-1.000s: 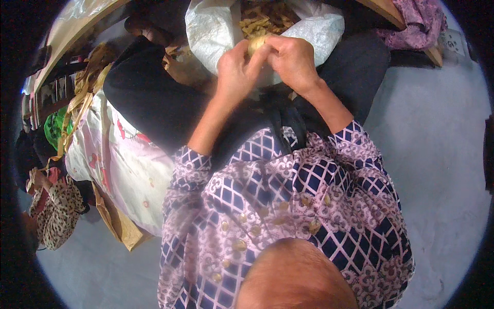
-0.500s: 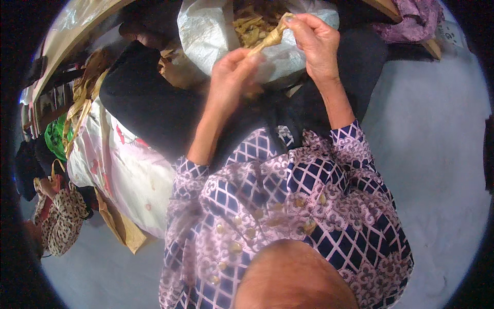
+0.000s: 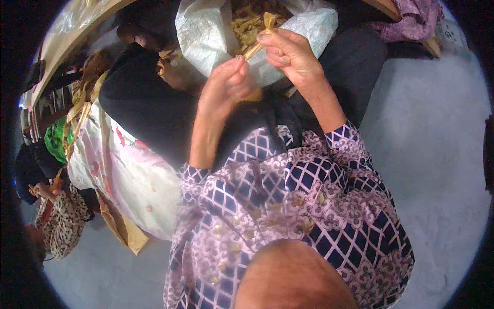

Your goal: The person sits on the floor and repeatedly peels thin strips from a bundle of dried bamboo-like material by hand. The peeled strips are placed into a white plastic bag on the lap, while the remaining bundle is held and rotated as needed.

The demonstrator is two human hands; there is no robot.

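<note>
Left hand (image 3: 222, 86) and right hand (image 3: 293, 55), each grip pinched closed, hold one tan strip (image 3: 252, 51) near one sack (image 3: 202, 37).

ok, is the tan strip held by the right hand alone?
No, the left hand pinches one end of the tan strip while the right hand grips it nearer the other.

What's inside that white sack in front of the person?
Yellow-brown, crumpled pieces lie inside the white sack. The right hand and the pale strip it holds block part of the view. Whatever lies beneath the top pieces is covered.
</note>
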